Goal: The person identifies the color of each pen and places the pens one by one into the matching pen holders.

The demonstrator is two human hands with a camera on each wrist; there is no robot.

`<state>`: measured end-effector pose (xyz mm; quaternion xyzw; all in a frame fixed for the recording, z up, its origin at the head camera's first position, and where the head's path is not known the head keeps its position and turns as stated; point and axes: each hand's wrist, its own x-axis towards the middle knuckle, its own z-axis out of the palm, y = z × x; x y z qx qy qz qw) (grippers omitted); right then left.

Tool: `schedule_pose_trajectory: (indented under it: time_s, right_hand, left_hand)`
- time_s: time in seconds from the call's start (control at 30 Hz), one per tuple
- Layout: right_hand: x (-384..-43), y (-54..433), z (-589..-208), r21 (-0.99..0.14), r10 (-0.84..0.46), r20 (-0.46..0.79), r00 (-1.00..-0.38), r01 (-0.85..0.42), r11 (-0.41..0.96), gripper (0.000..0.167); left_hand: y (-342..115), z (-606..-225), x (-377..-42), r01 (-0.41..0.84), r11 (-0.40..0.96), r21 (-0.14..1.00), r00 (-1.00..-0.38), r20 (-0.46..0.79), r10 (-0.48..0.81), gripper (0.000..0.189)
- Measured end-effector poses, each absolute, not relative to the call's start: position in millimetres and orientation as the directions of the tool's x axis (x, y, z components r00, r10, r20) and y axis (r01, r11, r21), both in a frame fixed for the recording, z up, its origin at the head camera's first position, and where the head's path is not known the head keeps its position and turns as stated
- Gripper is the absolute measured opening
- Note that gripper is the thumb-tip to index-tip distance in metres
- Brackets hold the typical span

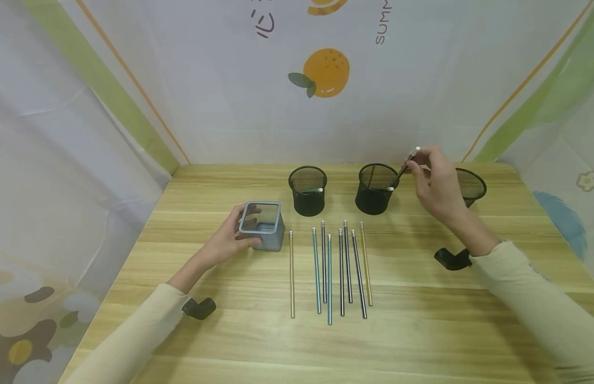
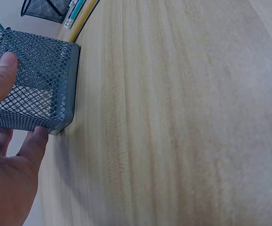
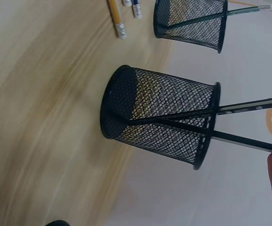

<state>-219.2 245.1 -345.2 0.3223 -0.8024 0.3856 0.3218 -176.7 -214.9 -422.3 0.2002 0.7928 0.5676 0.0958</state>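
Note:
My left hand (image 1: 221,244) grips a grey square mesh pen holder (image 1: 274,241), thumb on its near side and fingers around the far side. In the left wrist view the mesh holder (image 2: 35,77) stands on the table. My right hand (image 1: 441,192) pinches a dark pencil (image 1: 405,166) near its eraser end. That pencil's lower part is inside a round black mesh cup (image 1: 372,204), beside another dark pencil (image 3: 244,108) leaning there. To the left, a second black cup (image 1: 308,205) holds a green pencil (image 3: 243,11). Part of a third black cup (image 1: 471,185) hides behind my right hand.
Several pencils lie in a rough row mid-table, among them a gold one (image 1: 292,277), a teal one (image 1: 330,282), a dark blue one (image 1: 359,277) and a yellow one (image 1: 366,266). A patterned curtain (image 1: 230,106) hangs behind the wooden table (image 1: 230,341).

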Motion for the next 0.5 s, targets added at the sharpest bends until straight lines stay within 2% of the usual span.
schedule_pose_trajectory:
  time_s: [0.23,0.4,0.5]
  right_hand:
    - [-220.8,247.2,-351.9,-0.436,-0.251,0.770,-0.587,-0.771,0.465,0.015]
    - [-221.9,249.8,-352.4,-0.429,-0.195,0.814,-0.546,-0.793,0.432,0.051]
    - [-221.0,251.2,-350.7,-0.430,-0.167,0.828,-0.535,-0.798,0.423,0.057]
  left_hand:
    - [-214.1,-421.9,-176.7,0.194,0.277,0.941,-0.904,0.062,0.422,0.085]
    - [-214.6,-423.2,-177.1,0.207,0.269,0.940,-0.902,0.077,0.425,0.085]
    - [-214.9,-423.5,-177.2,0.217,0.268,0.939,-0.899,0.085,0.429,0.084]
